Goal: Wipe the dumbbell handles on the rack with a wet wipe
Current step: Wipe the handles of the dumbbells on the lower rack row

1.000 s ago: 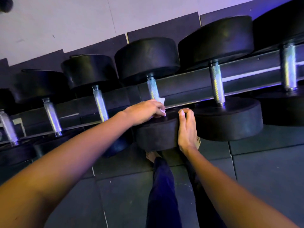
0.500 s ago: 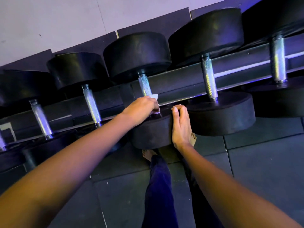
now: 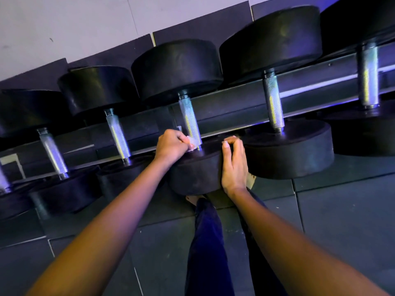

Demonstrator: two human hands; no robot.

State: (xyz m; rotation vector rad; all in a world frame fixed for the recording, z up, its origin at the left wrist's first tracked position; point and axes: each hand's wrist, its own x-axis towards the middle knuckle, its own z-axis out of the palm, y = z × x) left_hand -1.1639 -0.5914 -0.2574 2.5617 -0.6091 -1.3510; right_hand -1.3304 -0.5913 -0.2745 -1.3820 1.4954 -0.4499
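Several black dumbbells with knurled silver handles lie across a low dark rack [image 3: 235, 103]. My left hand [image 3: 171, 144] is shut on a small white wet wipe [image 3: 190, 143], pressed against the near end of the middle dumbbell's handle [image 3: 189, 118]. My right hand [image 3: 233, 165] lies flat on the near head [image 3: 196, 174] of that same dumbbell, fingers together and curled over its top edge. Most of the wipe is hidden inside my left fist.
Neighbouring handles stand to the left [image 3: 116, 133] and right [image 3: 273, 101]. Dark rubber floor tiles [image 3: 342, 210] lie below the rack. My legs in dark trousers [image 3: 207, 242] and bare feet are under the dumbbell. A pale wall [image 3: 74, 24] is behind.
My left hand with the wipe has slid down the middle handle toward the near head. The right hand stays on the head. The camera has shifted slightly.
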